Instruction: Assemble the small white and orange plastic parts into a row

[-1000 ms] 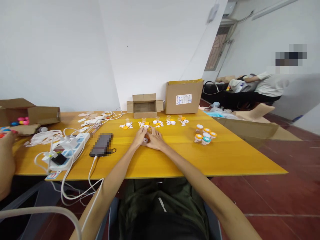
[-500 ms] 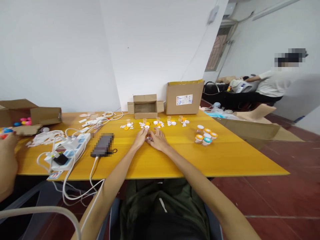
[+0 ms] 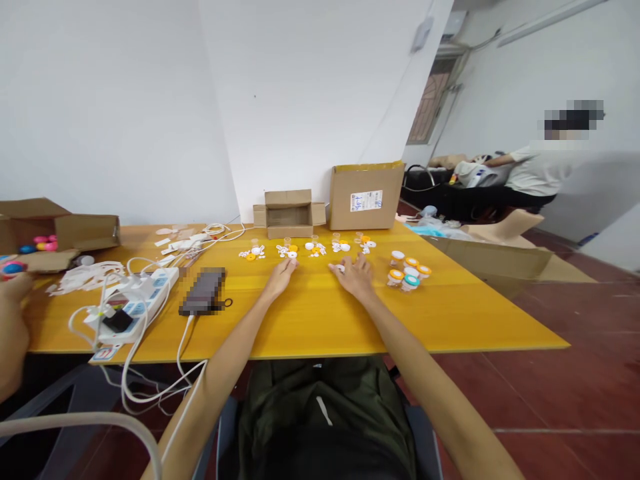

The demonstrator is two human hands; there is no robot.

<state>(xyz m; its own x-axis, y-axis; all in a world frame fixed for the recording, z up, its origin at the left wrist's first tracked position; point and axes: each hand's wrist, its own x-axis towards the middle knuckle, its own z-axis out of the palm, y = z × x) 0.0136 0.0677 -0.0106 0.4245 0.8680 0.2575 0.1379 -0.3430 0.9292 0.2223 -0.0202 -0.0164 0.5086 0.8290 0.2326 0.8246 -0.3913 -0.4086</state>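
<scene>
My left hand (image 3: 283, 276) rests over the middle of the table, thumb and fingers drawn together. A white disc (image 3: 293, 255) lies at its fingertips; I cannot tell whether the hand grips anything. Farther right, my right hand (image 3: 357, 275) is bent over the table, its thumb and fingers around a small round white cap (image 3: 341, 268). Whatever is under that cap is hidden. Beyond both hands runs a row of small piles, with orange lids (image 3: 251, 257), white patterned pieces and small clear cups (image 3: 337, 237). Several lidded jars (image 3: 411, 283), with orange, white and teal tops, stand right of my right hand.
An open small carton (image 3: 290, 232) and a closed cardboard box (image 3: 365, 217) stand against the wall. Left are a phone (image 3: 204, 291), a power strip (image 3: 163, 287) with cables, and another person's hand (image 3: 14, 293). Another person (image 3: 537, 167) sits at far right.
My hands were together in the middle and are now apart. The right hand has moved right with the white cap, towards the lidded jars; the left hand has barely moved.
</scene>
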